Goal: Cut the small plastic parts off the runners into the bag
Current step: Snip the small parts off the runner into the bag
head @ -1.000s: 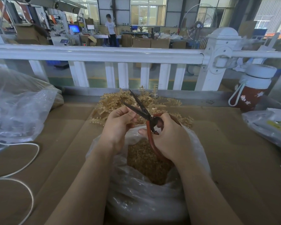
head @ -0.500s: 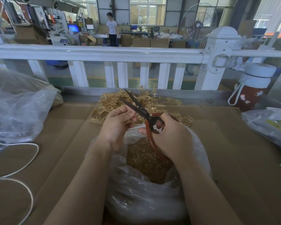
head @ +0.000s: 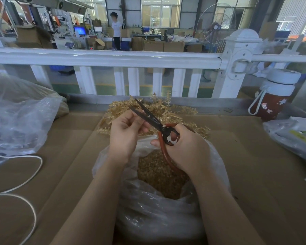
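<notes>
My right hand (head: 185, 149) grips the red handles of black-bladed scissors (head: 148, 117), whose blades stand parted and point up and left. My left hand (head: 125, 133) is curled beside the blades and pinches something small and pale near them; what it holds is too small to tell. Both hands hover over the open mouth of a clear plastic bag (head: 148, 214) that holds a heap of small tan cut parts (head: 159, 175). Behind the hands lies a pile of golden runners (head: 168, 112) on the brown cardboard.
A large clear bag (head: 16, 119) fills the left side, with a white cable (head: 25, 183) looping in front of it. A red bottle with white lid (head: 274, 99) and another plastic bag (head: 293, 137) sit at right. A white railing (head: 113, 59) bounds the far edge.
The scissor blades have shifted slightly up and left while still parted, and my left hand's fingers moved closer against the lower blade.
</notes>
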Demonstrator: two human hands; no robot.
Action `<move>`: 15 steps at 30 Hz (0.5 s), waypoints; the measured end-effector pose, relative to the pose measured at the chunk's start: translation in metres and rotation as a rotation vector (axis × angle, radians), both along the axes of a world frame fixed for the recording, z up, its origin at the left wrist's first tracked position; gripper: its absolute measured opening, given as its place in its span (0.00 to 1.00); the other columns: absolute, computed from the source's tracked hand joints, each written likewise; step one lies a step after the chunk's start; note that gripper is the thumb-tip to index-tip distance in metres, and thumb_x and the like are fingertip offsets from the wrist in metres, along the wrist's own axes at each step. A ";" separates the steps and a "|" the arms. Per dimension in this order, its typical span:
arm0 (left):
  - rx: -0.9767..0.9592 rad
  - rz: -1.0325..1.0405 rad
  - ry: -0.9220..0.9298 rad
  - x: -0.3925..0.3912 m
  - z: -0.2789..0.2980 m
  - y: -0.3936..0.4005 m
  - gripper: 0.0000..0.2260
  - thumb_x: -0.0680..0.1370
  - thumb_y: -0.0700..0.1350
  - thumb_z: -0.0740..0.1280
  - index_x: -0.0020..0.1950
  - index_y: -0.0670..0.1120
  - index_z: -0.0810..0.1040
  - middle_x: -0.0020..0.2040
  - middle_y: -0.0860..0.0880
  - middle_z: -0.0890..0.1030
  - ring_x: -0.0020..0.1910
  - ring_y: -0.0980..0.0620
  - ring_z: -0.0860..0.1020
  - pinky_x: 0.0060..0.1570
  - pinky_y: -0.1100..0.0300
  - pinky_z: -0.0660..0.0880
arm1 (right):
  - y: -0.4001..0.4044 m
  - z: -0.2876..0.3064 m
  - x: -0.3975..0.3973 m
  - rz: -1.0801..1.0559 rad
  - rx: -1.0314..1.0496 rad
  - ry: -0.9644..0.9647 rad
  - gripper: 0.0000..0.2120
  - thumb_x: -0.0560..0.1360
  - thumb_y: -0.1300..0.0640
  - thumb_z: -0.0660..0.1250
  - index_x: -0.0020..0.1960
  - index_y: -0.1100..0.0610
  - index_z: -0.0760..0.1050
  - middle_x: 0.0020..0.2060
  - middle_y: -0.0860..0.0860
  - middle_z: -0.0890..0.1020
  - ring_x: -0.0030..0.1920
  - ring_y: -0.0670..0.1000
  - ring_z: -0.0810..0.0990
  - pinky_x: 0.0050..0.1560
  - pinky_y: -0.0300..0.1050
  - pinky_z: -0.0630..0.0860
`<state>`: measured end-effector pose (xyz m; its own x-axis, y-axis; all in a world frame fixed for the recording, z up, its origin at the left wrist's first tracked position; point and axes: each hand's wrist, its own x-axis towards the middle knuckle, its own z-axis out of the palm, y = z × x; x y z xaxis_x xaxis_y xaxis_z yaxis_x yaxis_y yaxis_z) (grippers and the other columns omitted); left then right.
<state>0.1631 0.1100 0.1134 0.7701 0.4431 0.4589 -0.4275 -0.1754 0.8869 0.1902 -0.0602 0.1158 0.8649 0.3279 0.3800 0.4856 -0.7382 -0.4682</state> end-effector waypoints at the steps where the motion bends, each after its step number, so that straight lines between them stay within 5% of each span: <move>1: 0.007 0.001 -0.003 0.000 0.000 0.001 0.11 0.82 0.34 0.62 0.45 0.44 0.81 0.33 0.51 0.82 0.31 0.57 0.77 0.35 0.67 0.74 | 0.000 -0.001 0.001 0.002 0.014 -0.008 0.29 0.66 0.23 0.65 0.53 0.44 0.76 0.41 0.36 0.75 0.43 0.40 0.73 0.35 0.27 0.61; 6: 0.038 -0.009 0.006 -0.003 0.003 0.002 0.12 0.81 0.33 0.62 0.42 0.43 0.81 0.34 0.51 0.83 0.32 0.57 0.78 0.36 0.68 0.73 | 0.002 -0.009 0.006 -0.007 0.056 -0.045 0.31 0.64 0.22 0.65 0.53 0.45 0.78 0.41 0.38 0.79 0.41 0.41 0.75 0.36 0.34 0.67; 10: 0.078 -0.024 0.014 -0.006 0.008 0.004 0.12 0.81 0.33 0.62 0.45 0.45 0.82 0.36 0.49 0.84 0.33 0.56 0.79 0.36 0.68 0.74 | 0.002 -0.012 0.007 0.010 0.094 -0.088 0.28 0.64 0.21 0.63 0.47 0.45 0.74 0.35 0.35 0.74 0.37 0.40 0.75 0.34 0.32 0.68; 15: 0.205 0.010 0.072 -0.007 0.008 0.005 0.14 0.82 0.33 0.61 0.46 0.48 0.81 0.34 0.55 0.82 0.33 0.60 0.78 0.38 0.68 0.75 | 0.002 -0.013 0.010 0.003 0.056 -0.115 0.31 0.64 0.21 0.64 0.50 0.46 0.75 0.40 0.37 0.77 0.38 0.40 0.75 0.34 0.29 0.66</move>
